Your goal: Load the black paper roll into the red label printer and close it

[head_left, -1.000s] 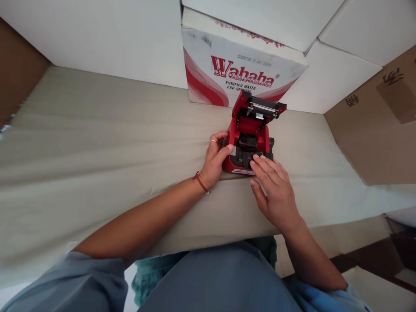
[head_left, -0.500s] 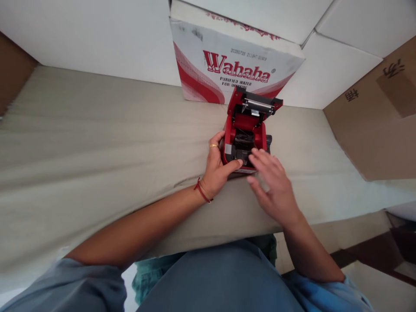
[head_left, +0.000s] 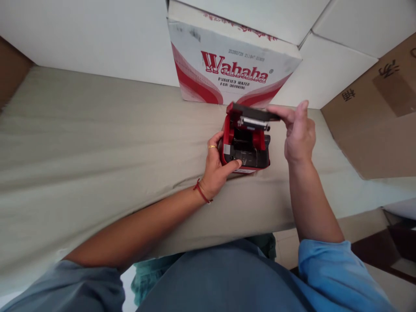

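Note:
A small red-and-black thermal printer (head_left: 245, 162) sits on the cloth with its lid (head_left: 255, 113) partly raised, tilted over the paper bay. A roller shows on the lid's underside, and the dark bay below is partly visible. My left hand (head_left: 217, 167) grips the printer's left side, thumb on the front top edge and fingers around the side wall. At the lid's right corner, my right hand (head_left: 299, 132) has its fingers against the back of the lid; some are curled or hidden, and the thumb points up.
Behind the printer stands a white-and-red Wahaha water carton (head_left: 234, 65), with white boxes (head_left: 344, 69) around it. A brown cardboard box (head_left: 373, 125) stands to the right. Pale cloth (head_left: 113, 130) covers the surface, whose front edge lies close to my body.
My right hand has moved from over the front of the printer up to the lid's right corner. The lid has tilted lower toward the body. My left hand has kept its hold.

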`<state>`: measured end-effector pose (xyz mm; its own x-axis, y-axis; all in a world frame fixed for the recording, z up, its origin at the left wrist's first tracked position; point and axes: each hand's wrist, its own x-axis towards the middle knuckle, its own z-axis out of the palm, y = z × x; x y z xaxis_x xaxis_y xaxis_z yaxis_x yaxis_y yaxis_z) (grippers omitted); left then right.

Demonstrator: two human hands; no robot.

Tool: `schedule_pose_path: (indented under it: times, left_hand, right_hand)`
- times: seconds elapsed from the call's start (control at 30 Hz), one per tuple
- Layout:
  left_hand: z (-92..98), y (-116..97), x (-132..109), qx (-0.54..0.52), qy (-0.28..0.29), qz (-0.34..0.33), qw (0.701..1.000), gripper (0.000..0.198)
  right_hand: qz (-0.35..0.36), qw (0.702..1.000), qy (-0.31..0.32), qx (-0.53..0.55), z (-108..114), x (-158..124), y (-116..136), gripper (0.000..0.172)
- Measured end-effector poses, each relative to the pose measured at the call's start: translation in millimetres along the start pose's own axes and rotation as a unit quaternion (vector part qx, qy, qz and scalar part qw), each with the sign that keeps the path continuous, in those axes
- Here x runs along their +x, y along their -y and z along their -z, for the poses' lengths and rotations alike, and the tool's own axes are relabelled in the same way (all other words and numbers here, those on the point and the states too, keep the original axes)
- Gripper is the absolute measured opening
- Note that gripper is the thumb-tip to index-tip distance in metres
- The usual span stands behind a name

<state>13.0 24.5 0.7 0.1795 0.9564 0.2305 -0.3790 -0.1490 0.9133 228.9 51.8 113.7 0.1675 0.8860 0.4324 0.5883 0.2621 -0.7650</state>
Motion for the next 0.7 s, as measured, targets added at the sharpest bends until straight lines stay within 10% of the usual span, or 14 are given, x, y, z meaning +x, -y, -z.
schedule_pose_path:
  times: [0.2, 0.47, 0.7]
  left_hand:
    - [-1.0, -1.3, -3.4, 0.000, -0.015, 0.001, 1.000, 0.097]
    - [8.5, 2.0, 18.4, -0.053, -0.084, 0.064, 0.993, 0.046]
    - [23.4, 14.4, 34.2, -0.055, -0.078, 0.044, 0.994, 0.060]
  right_hand:
    - [0.087, 0.986, 0.064, -0.127, 3.1, -65.9, 2.5, 0.052]
    - [0.118, 0.980, 0.061, -0.145, -1.6, -70.1, -3.4, 0.042]
    - [0.202, 0.964, 0.021, -0.171, -3.8, -98.4, 27.8, 0.030]
